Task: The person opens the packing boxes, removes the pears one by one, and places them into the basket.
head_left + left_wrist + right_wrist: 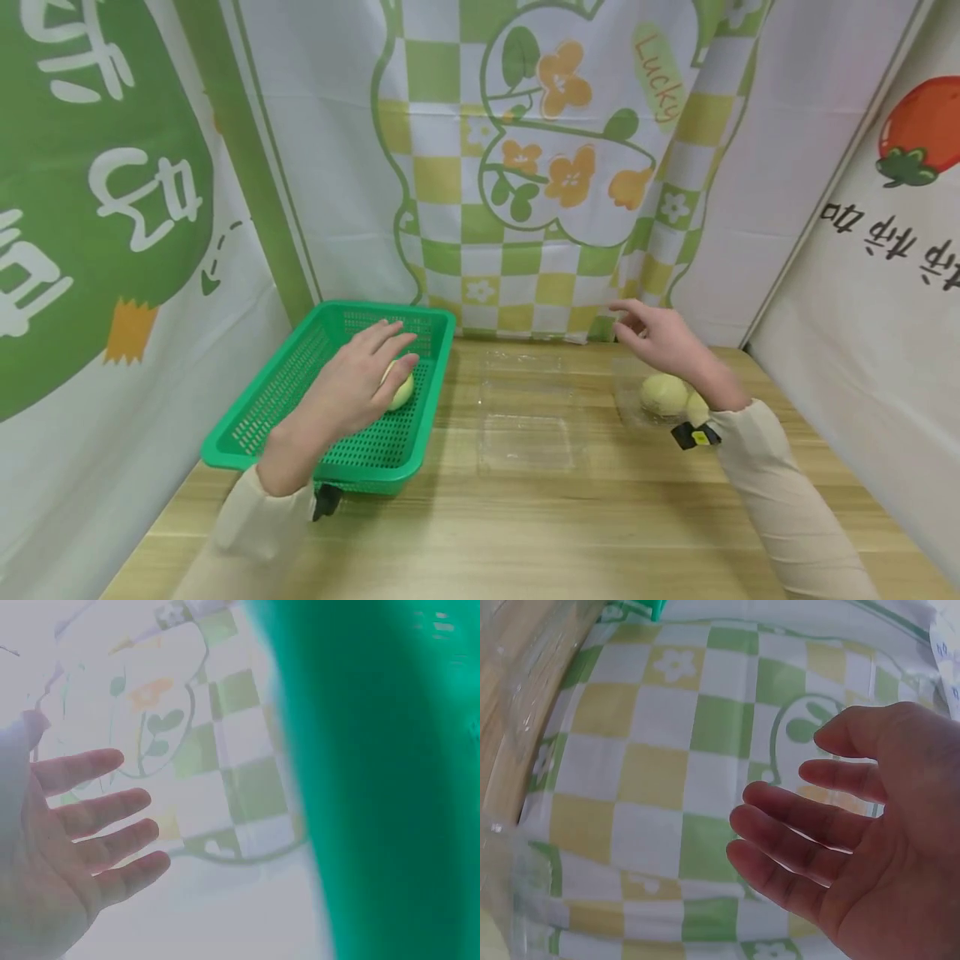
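My left hand [357,379] hovers over a green plastic basket [433,400], fingers spread and holding nothing. Behind its fingertips a round pale yellow-green fruit [403,395] lies in the basket, partly hidden by the hand. The left wrist view shows the left palm [60,877] with its fingers apart, beside the blurred green basket wall [375,795]. On the right, my right hand [660,337] is raised above a clear plastic container [628,400] with pale fruits [664,394] in it. Its fingers are loosely bent and bare in the right wrist view, where the palm [900,877] shows.
Another clear plastic container [527,442] stands on the wooden table [517,533] between the hands. Behind the table hangs a checked green, yellow and white curtain [480,217]. Printed cloth walls [847,275] close in both sides.
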Demonstrator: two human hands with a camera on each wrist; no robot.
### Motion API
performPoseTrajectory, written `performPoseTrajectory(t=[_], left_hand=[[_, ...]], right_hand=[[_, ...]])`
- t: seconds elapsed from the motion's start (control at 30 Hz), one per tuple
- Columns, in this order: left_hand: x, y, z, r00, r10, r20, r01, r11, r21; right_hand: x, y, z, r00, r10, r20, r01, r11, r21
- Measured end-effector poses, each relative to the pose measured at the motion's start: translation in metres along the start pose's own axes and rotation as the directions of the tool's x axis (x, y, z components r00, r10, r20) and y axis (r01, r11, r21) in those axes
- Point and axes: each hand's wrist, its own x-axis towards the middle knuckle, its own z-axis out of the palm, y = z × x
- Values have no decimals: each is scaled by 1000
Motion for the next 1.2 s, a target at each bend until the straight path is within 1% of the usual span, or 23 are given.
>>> performPoseTrajectory(t=[0.1,0.17,0.2,0.3,0.37,0.43,0.6,0.7,0.77,0.87,0.97,1.03,1.1,1.2], left_hand=[[0,11,3,999,36,-2,-36,999,-15],[0,19,5,998,66,-5,-66,998,-19],[0,23,6,997,82,-12,-83,996,-19],[2,32,9,992,121,-40,-122,992,-21],[4,37,11,988,140,-64,-142,990,-23],[7,41,14,984,158,-87,-161,987,-21],[16,50,27,964,231,-134,-235,972,-17],[22,55,35,950,273,-152,-278,961,-8],[24,58,40,945,284,-163,-289,957,-4],[30,62,47,942,285,-177,-293,956,-17],[37,67,54,946,275,-169,-284,958,-31],[41,72,59,946,280,-163,-289,956,-39],[46,77,66,943,292,-159,-302,953,-40],[53,87,74,934,322,-158,-332,942,-44]], right_hand=[[-5,13,-3,1000,9,-27,-9,1000,13],[-10,21,-6,999,17,-37,-15,999,39],[-12,24,-8,999,23,-42,-21,999,45],[-19,33,-14,997,73,-39,-70,996,58],[-22,39,-19,994,100,-35,-98,994,48],[-26,44,-22,993,109,-37,-108,993,41],[-35,60,-22,993,98,-67,-96,995,32],[-42,69,-21,989,125,-73,-123,992,30],[-46,76,-20,986,152,-72,-150,988,31],[-50,83,-19,981,185,-64,-183,982,37],[-53,91,-19,979,193,-57,-191,980,49],[-55,97,-19,979,200,-50,-197,979,53],[-57,103,-18,977,208,-37,-206,977,56],[-59,114,-18,976,219,-17,-218,975,39]])
